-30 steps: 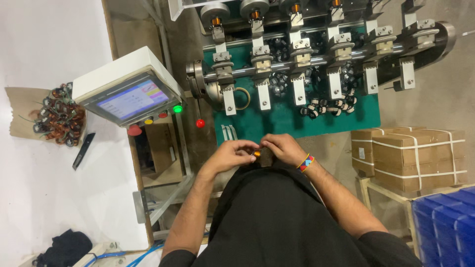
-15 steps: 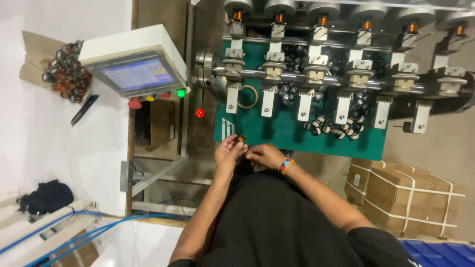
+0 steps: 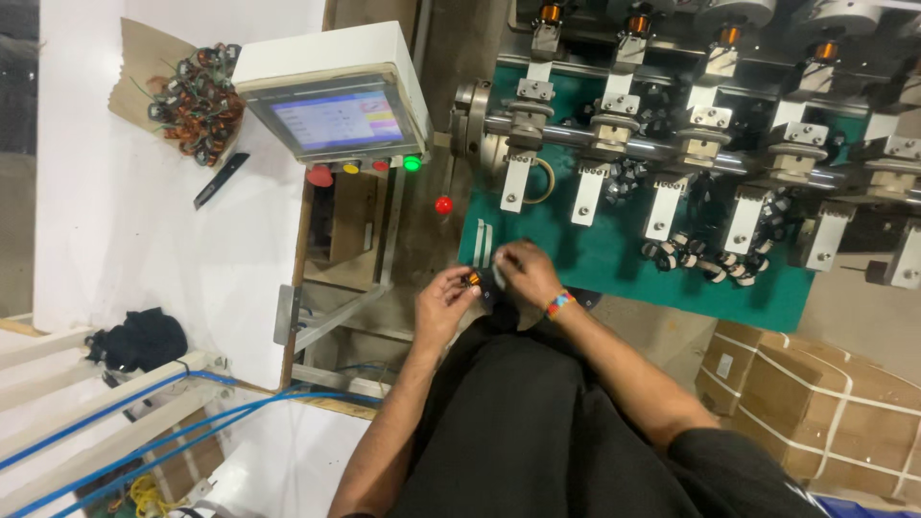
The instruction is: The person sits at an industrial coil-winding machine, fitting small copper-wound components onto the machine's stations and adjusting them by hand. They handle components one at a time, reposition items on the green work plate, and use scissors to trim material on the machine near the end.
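Observation:
My left hand (image 3: pixel 443 305) and my right hand (image 3: pixel 525 271) meet at the near edge of a green machine bed (image 3: pixel 614 254). Between their fingertips they pinch a small dark bobbin with copper-coloured wire (image 3: pixel 477 279). A bright woven band (image 3: pixel 558 304) circles my right wrist. Above the hands runs a row of metal winding stations (image 3: pixel 672 163), several carrying copper coils (image 3: pixel 633 21) at the top. Loose dark bobbins (image 3: pixel 705 257) lie on the green bed to the right.
A white control box with a lit screen (image 3: pixel 336 115) and coloured buttons stands at the left. A red knob (image 3: pixel 443 204) hangs near it. A pile of wound coils (image 3: pixel 192 104) and a dark knife (image 3: pixel 221 179) lie on a white table. Strapped cardboard boxes (image 3: pixel 815 393) sit at lower right.
The view has swung to the right and closer. My hands have stayed together on the small bobbin, drifting up toward the green bed's edge.

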{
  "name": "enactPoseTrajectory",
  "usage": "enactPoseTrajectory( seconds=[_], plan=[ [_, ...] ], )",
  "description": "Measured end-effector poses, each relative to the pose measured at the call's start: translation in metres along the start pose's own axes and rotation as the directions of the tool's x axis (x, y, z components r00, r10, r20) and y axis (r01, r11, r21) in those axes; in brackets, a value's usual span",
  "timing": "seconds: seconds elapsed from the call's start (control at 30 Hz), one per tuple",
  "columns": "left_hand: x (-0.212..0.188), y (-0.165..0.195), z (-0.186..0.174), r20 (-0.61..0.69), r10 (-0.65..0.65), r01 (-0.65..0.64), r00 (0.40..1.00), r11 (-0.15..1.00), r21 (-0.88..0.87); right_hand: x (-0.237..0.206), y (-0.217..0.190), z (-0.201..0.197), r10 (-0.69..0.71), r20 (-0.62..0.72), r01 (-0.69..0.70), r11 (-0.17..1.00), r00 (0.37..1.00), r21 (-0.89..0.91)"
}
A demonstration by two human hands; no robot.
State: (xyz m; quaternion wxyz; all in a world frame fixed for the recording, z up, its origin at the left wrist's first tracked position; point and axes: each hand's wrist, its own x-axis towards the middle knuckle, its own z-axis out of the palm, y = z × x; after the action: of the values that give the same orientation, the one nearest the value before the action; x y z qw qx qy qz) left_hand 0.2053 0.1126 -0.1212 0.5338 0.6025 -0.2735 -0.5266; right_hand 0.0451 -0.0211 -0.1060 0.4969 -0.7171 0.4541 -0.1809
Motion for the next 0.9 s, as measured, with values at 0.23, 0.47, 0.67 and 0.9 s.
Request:
enactPoseTrajectory(
  seconds=[0.23, 0.47, 0.67, 0.9],
  plan=[
    [0.039, 0.067, 0.034, 0.31, 0.156, -0.278, 0.938, 0.873, 0.4, -0.049, -0.014, -0.031, -0.065, -0.006, 0.065, 0.988, 0.998, 0.141],
    [0.043, 0.093, 0.062, 0.665, 0.297, -0.672, 0.685, 0.61, 0.42, -0.074, 0.018, -0.041, 0.071, -0.161, -0.044, 0.985, 0.984, 0.169],
    [0.051, 0.08, 0.07, 0.587, 0.228, -0.513, 0.777, 0.77, 0.381, -0.118, 0.041, -0.028, 0.36, 0.162, -0.375, 0.667, 0.919, 0.643],
    [0.069, 0.052, 0.081, 0.66, -0.313, 0.484, 0.683, 0.87, -0.088, -0.114, 0.005, -0.064, -0.05, -0.396, 0.034, 0.998, 0.917, -0.046]
  ],
)
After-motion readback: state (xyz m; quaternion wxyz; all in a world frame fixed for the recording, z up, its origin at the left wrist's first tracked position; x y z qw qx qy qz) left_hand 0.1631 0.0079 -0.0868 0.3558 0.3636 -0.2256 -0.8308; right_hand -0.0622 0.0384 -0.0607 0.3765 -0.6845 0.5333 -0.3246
